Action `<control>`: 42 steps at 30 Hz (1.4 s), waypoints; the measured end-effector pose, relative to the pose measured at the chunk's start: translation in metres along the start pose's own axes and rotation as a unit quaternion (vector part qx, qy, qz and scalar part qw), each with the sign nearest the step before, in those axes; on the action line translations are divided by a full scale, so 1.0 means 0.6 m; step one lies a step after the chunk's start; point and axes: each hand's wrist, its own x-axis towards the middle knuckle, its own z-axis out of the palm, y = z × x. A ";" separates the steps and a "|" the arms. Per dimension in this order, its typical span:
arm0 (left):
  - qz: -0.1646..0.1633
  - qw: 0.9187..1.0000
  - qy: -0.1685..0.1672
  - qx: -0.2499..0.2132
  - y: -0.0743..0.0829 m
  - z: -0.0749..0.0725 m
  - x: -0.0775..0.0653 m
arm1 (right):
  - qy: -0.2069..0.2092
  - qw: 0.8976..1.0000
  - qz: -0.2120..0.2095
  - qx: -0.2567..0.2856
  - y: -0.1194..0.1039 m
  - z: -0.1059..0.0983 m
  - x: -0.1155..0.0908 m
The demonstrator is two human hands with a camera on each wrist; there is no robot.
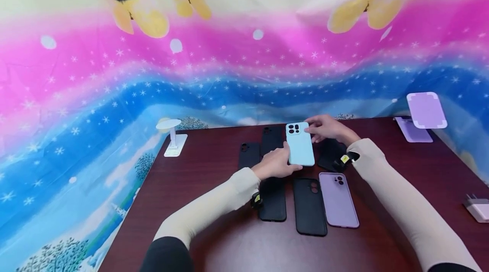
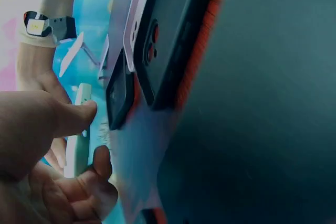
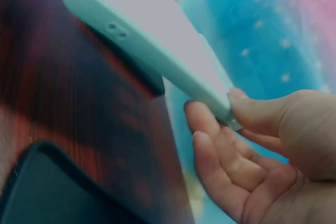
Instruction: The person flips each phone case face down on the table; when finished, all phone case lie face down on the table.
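Both left hand (image 1: pixel 276 163) and right hand (image 1: pixel 324 129) pinch the mint phone case (image 1: pixel 301 148). Probably light, smooth and springy, it suits holding by its left and right edges.

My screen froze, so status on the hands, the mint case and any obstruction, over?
Left hand grips bottom corner, right hand pinches camera end. Mint case held up off the table. No obstruction seen; black cases lie close by.

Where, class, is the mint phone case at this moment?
In the head view, the mint phone case is just right of centre, held between the left hand at its lower left and the right hand at its upper right.
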 end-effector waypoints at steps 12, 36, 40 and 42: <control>-0.053 0.989 -0.058 0.123 0.014 0.005 0.061 | -0.044 0.995 0.088 -0.026 0.023 0.014 0.055; -0.054 0.980 -0.031 0.188 0.017 0.016 0.083 | 0.024 0.990 0.111 -0.084 0.041 0.038 0.088; -0.059 0.980 -0.019 0.189 0.016 0.012 0.076 | 0.029 0.990 0.082 -0.115 0.037 0.036 0.083; -0.060 0.981 -0.007 0.184 0.016 0.008 0.070 | 0.033 0.989 0.052 -0.131 0.032 0.025 0.076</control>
